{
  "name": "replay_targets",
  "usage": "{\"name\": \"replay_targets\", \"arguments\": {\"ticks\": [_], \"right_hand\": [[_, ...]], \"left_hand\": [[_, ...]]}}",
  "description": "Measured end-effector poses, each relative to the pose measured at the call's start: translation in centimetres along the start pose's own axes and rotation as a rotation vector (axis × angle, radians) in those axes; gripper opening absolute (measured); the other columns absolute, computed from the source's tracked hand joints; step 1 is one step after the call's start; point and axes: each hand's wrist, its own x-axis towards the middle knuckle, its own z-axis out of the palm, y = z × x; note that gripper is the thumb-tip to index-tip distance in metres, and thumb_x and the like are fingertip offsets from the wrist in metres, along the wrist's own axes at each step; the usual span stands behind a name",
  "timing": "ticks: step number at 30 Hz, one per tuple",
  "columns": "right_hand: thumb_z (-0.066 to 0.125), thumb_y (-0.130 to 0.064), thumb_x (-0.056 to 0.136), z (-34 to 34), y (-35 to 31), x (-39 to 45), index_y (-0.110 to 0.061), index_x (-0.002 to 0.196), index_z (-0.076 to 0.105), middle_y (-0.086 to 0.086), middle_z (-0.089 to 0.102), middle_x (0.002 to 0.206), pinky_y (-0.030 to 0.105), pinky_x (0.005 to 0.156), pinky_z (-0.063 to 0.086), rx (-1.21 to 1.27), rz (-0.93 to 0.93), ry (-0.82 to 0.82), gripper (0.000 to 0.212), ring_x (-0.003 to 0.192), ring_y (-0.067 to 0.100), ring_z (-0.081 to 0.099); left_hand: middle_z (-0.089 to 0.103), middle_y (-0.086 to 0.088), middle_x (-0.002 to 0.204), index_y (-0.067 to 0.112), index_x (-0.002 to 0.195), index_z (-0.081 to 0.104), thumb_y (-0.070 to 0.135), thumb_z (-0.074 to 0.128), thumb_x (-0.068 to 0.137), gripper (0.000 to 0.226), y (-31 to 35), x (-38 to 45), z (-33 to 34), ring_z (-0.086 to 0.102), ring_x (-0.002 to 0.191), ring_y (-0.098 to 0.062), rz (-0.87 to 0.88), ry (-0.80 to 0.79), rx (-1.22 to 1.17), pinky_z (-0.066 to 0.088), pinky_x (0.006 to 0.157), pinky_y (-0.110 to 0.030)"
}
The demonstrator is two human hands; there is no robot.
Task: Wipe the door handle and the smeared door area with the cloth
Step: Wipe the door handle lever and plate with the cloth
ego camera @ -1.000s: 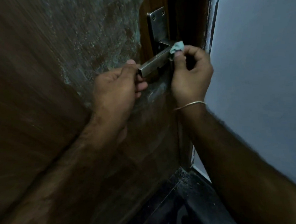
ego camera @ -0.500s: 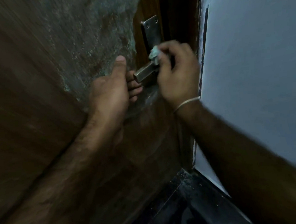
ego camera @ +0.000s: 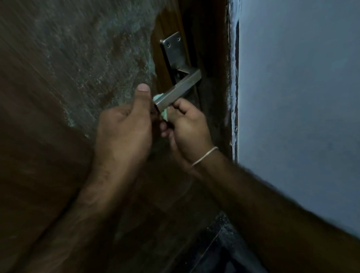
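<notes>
handle: square steel lever door handle on its screwed plate, right of the door's greenish smeared patch
cloth: small pale green cloth wrapped at the lever's free left tip
right hand: pinching the cloth under the lever
left hand: fingers curled beside the tip, thumb up; whether it grasps anything cannot be told
</notes>
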Motion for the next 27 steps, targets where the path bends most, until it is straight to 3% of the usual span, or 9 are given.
{"name": "replay_targets", "arguments": {"ticks": [3,6,8,12,15,18,22,25,27], "right_hand": [[0.058,-0.007,0.093,-2.8,-0.8,1.6,-0.006,0.106,0.065,0.004,0.068,0.082,0.019,0.048,0.051,-0.079,-0.085,0.316,0.015,0.054,0.008,0.06],[0.064,-0.007,0.089,-3.3,-0.7,3.6,-0.005,0.103,0.068,0.01,0.072,0.087,0.03,0.066,0.059,-0.208,-0.22,0.539,0.015,0.073,0.021,0.069],[0.063,-0.006,0.089,-2.4,0.6,3.9,-0.005,0.097,0.068,0.008,0.07,0.085,0.029,0.072,0.055,-0.326,-0.24,0.517,0.01,0.078,0.021,0.067],[0.058,0.0,0.086,-1.0,2.8,2.5,-0.007,0.08,0.062,-0.004,0.06,0.07,0.008,0.056,0.044,-0.44,-0.326,0.386,0.01,0.066,0.009,0.057],[0.058,0.0,0.083,-0.2,2.9,1.5,-0.006,0.08,0.063,0.004,0.065,0.074,0.022,0.059,0.05,-0.556,-0.447,0.185,0.009,0.067,0.012,0.06],[0.063,-0.001,0.082,-1.4,2.3,2.8,-0.008,0.084,0.067,0.008,0.063,0.094,0.026,0.069,0.053,-0.556,-0.44,0.364,0.008,0.075,0.01,0.057],[0.064,0.003,0.079,-1.4,3.2,2.4,-0.005,0.076,0.066,0.012,0.063,0.086,0.014,0.063,0.046,-0.623,-0.475,0.363,0.009,0.068,0.009,0.054],[0.067,-0.002,0.084,-2.6,2.4,3.1,-0.003,0.095,0.071,0.007,0.069,0.091,0.012,0.068,0.051,-0.465,-0.304,0.366,0.012,0.074,0.006,0.061],[0.064,-0.003,0.087,-4.1,2.0,2.7,-0.001,0.106,0.068,0.005,0.069,0.089,0.016,0.07,0.053,-0.337,-0.137,0.215,0.019,0.072,0.004,0.061]], "left_hand": [[0.075,-0.013,0.089,0.024,0.068,0.072,0.07,0.053,0.073,0.05,-0.5,0.1,-0.4,0.072,0.086,-0.034,-0.076,-0.028,-0.029,0.053,0.09,-0.06],[0.077,0.005,0.085,0.024,0.07,0.073,0.052,0.052,0.093,0.042,-1.0,0.5,0.1,0.073,0.091,-0.02,-0.147,-0.036,-0.133,0.055,0.092,-0.048],[0.076,0.004,0.089,0.024,0.075,0.071,0.043,0.051,0.097,0.036,-1.2,0.5,0.8,0.073,0.093,-0.018,-0.153,-0.05,-0.168,0.055,0.091,-0.046],[0.077,-0.001,0.084,0.025,0.069,0.076,0.035,0.053,0.098,0.038,-1.7,1.0,1.1,0.074,0.087,-0.017,-0.113,-0.053,-0.213,0.058,0.082,-0.037],[0.077,-0.001,0.079,0.028,0.067,0.076,0.027,0.057,0.097,0.035,-1.9,1.1,0.8,0.074,0.08,-0.014,-0.012,-0.052,-0.157,0.058,0.07,-0.027],[0.076,0.005,0.077,0.028,0.077,0.074,0.022,0.059,0.096,0.025,-2.2,1.2,0.7,0.072,0.078,-0.007,0.041,-0.018,-0.11,0.053,0.063,-0.018],[0.076,0.008,0.078,0.028,0.084,0.073,0.019,0.058,0.096,0.021,-2.1,1.3,0.4,0.071,0.078,-0.003,0.061,-0.039,-0.101,0.052,0.063,-0.015],[0.075,0.006,0.078,0.028,0.078,0.072,0.021,0.059,0.095,0.023,-2.7,1.4,0.2,0.07,0.076,-0.006,0.036,0.001,-0.107,0.056,0.065,-0.019],[0.075,0.004,0.084,0.029,0.083,0.069,0.019,0.059,0.095,0.018,-3.6,1.5,0.5,0.07,0.082,-0.01,-0.029,0.011,-0.098,0.056,0.068,-0.022]]}}
